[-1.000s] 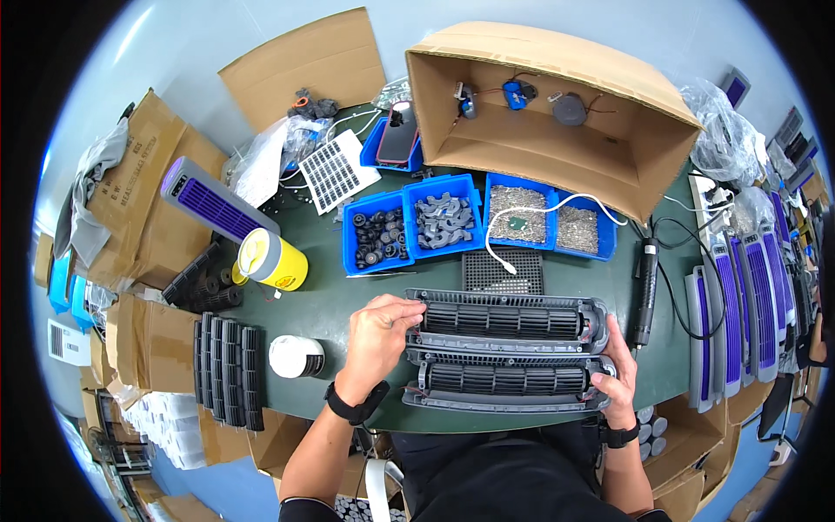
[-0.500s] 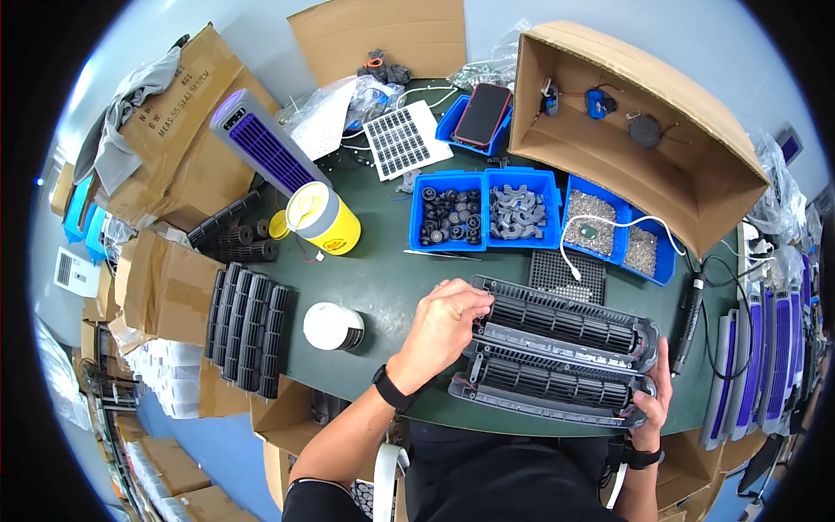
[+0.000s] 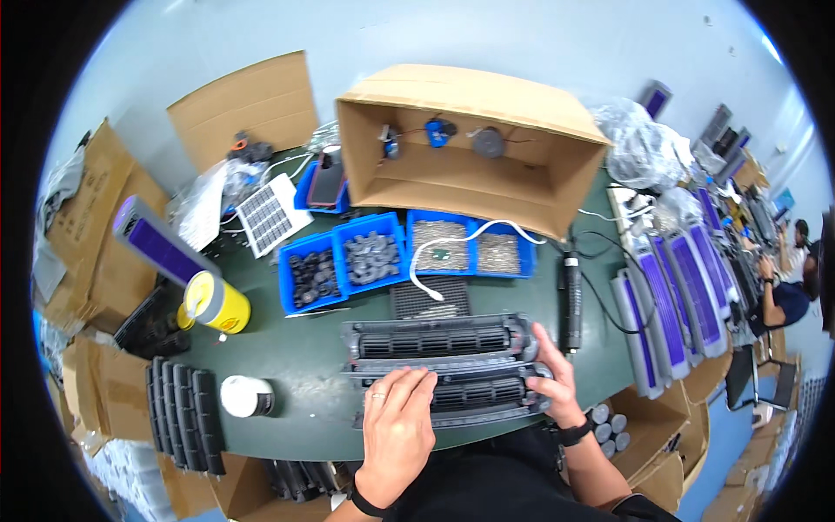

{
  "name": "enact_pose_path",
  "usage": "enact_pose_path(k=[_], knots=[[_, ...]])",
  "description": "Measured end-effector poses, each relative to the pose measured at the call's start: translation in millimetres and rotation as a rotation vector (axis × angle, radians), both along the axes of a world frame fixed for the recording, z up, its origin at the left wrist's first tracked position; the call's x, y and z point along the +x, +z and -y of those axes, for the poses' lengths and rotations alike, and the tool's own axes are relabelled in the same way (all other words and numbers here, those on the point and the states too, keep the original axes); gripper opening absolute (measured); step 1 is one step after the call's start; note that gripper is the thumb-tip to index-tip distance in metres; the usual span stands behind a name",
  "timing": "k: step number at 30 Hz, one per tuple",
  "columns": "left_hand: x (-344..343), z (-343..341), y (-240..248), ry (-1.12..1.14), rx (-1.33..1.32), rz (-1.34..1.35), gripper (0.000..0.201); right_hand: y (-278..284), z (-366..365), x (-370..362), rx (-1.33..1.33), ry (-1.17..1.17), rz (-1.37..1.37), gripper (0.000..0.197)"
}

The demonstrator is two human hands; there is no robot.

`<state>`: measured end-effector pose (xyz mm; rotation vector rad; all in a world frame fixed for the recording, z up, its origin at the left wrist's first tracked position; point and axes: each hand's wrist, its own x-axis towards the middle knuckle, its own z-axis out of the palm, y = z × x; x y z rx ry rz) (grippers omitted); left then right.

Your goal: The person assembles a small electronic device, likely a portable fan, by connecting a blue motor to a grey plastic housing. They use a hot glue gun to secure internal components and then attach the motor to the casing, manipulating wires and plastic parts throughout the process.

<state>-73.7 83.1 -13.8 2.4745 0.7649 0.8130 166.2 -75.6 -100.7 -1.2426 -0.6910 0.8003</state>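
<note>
Grey housings (image 3: 439,344) lie paired; right hand (image 3: 558,376) half-curled, holding their ends, likely for steadiness; left hand (image 3: 398,426) bent over nearer one, grip unclear.

Both fan housings (image 3: 470,365) are grey, their slatted rollers (image 3: 435,344) black. Tabletop (image 3: 313,365) is dark green — bins (image 3: 376,284) bright blue, canister (image 3: 230,311) yellow, jar (image 3: 239,397) white, open carton (image 3: 470,83) brown.
</note>
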Motion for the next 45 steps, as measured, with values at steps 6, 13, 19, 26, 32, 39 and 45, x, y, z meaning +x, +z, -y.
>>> enact_pose_path(k=[6,13,19,26,32,39,45], knots=[[11,-13,-5,-0.068,-0.048,-0.179,0.038,21,23,20,-0.066,-0.013,0.132,0.066],[19,-20,1,-0.093,-0.034,-0.215,0.046,45,9,90,-0.683,-0.399,0.857,0.059],[19,-27,-8,-0.166,-0.028,-0.260,0.036,45,-23,122,-0.904,-0.306,0.874,0.067],[19,-28,-20,-0.166,0.012,-0.277,0.021,47,-19,126,-0.780,-0.362,0.587,0.069],[26,-14,-23,-0.173,0.016,-0.250,0.027,111,12,79,0.084,-0.342,-0.150,0.036],[51,11,-25,-0.208,-0.018,-0.222,0.032,181,-29,58,0.517,-0.268,0.093,0.044],[69,10,-29,-0.223,-0.033,-0.210,0.038,178,-121,51,0.503,-0.082,-0.009,0.031]])
